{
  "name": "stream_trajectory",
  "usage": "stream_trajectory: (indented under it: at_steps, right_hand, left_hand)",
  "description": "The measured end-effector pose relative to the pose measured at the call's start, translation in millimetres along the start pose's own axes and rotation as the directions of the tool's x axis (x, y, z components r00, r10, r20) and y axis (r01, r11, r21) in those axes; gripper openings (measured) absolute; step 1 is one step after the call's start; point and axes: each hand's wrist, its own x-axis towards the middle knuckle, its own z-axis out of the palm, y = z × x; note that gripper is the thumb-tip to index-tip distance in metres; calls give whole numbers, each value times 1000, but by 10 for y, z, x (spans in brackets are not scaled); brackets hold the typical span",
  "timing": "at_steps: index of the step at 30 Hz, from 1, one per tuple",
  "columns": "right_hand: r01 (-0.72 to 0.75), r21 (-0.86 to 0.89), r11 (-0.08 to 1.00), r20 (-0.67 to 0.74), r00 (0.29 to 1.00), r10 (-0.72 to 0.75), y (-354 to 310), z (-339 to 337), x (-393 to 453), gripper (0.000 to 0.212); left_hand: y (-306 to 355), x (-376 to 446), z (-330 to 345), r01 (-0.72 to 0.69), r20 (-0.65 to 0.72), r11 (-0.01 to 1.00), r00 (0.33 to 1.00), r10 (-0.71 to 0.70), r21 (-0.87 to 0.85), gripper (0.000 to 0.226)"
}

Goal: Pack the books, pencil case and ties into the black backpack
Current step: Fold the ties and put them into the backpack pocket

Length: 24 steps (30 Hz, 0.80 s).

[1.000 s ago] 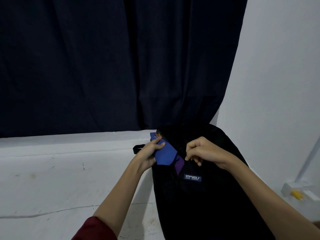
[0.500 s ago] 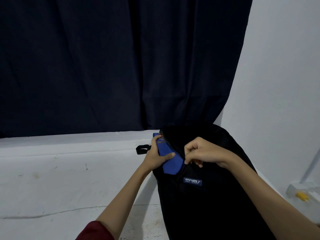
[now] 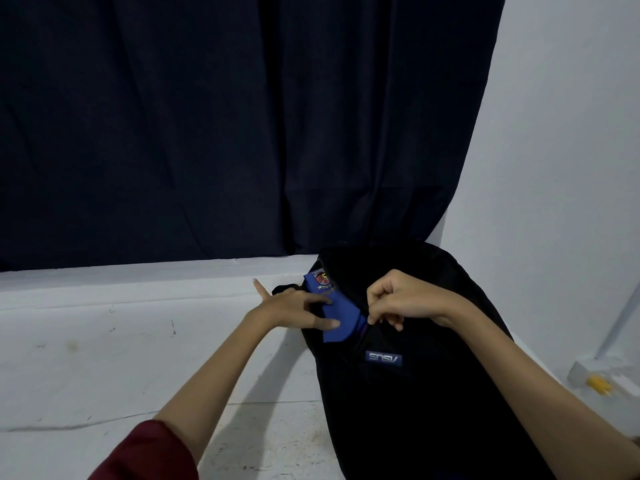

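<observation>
Since a moment ago the left hand (image 3: pixel 294 308) has spread its fingers flat on the limp blue tie (image 3: pixel 337 315) half inside the black backpack (image 3: pixel 415 393), whose slack edge the right hand (image 3: pixel 398 299) pinches, and the light cloth looks best pushed by its fold.

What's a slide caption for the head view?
Left hand pushes a blue tie into the black backpack while the right hand pinches its opening.

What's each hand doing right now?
Left hand: open, fingers pressing the blue tie.
Right hand: pinching the backpack opening's edge.
</observation>
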Motion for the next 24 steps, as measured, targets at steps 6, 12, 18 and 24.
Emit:
stream_trajectory:
  at_steps: [6,12,18,24]
  right_hand:
    - [0,-23,1000,9,1000,0,-8,16,-1,27]
    - [3,-35,999,24,1000,-2,-22,-7,-21,26]
    - [2,-58,998,42,999,1,-16,-19,7,26]
    - [-66,-262,963,-104,994,39,-125,5,165,38]
  left_hand:
    - [182,-87,119,-34,-209,937,972,112,347,84]
    - [31,23,113,-118,-350,933,937,-9,-340,27]
    - [-14,311,87,108,-122,584,932,-341,-805,25]
    - [47,537,98,107,-177,512,862,-476,-852,34]
